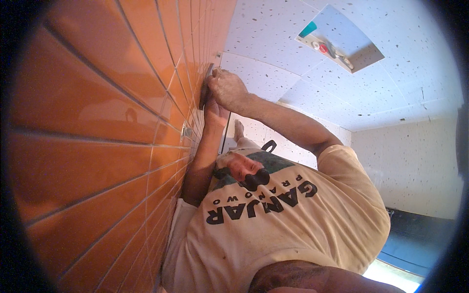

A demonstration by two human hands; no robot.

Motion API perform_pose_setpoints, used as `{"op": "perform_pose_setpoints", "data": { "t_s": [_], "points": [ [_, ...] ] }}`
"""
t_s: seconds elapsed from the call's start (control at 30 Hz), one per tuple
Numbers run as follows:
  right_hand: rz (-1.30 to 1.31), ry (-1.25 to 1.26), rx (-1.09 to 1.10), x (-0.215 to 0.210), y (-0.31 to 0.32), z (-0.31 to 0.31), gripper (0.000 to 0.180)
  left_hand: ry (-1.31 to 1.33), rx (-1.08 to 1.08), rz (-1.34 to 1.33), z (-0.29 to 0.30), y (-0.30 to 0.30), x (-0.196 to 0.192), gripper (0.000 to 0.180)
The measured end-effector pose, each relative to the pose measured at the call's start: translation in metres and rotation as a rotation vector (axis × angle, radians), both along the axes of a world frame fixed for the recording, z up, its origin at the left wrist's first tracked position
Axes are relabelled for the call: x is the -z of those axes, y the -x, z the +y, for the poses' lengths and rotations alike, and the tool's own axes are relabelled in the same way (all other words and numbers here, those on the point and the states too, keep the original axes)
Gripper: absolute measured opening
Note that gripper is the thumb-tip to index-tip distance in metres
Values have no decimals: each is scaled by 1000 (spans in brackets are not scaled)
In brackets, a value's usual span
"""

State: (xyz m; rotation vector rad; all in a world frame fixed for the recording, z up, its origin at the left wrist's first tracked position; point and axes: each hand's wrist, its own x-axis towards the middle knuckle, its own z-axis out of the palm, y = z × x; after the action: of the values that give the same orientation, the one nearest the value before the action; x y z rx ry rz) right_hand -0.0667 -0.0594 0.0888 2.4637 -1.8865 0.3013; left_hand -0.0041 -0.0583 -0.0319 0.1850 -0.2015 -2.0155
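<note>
Two hands: both are close together at the orange tiled wall, perhaps because the dark flat piece needs steadying from two places.
Right hand: fingers are curled tight, grasping, as it seems, the edge of this piece.
Left hand: just below the right; its fingers are hidden, so I cannot tell if it grips or only supports.
Dark flat piece: stands along the wall, between tiles and hands.
Niche: in the speckled wall; holds small things, probably for easy reach.
</note>
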Motion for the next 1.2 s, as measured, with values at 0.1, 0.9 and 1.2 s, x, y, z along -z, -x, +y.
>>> {"op": "perform_pose_setpoints", "data": {
  "t_s": [0.1, 0.9, 1.2],
  "points": [
    [12, 62, -37, 13, 2, -4, 12, -96, 54, 59, -6, 2, -3, 40],
    [-192, 92, 45, 3, 21, 5, 15, -42, -46, -12, -13, 4, 30, 45],
    [-17, 26, 110, 8, 11, -7, 13, -24, -9, 78, -6, 4, 10, 48]
  ]
}}
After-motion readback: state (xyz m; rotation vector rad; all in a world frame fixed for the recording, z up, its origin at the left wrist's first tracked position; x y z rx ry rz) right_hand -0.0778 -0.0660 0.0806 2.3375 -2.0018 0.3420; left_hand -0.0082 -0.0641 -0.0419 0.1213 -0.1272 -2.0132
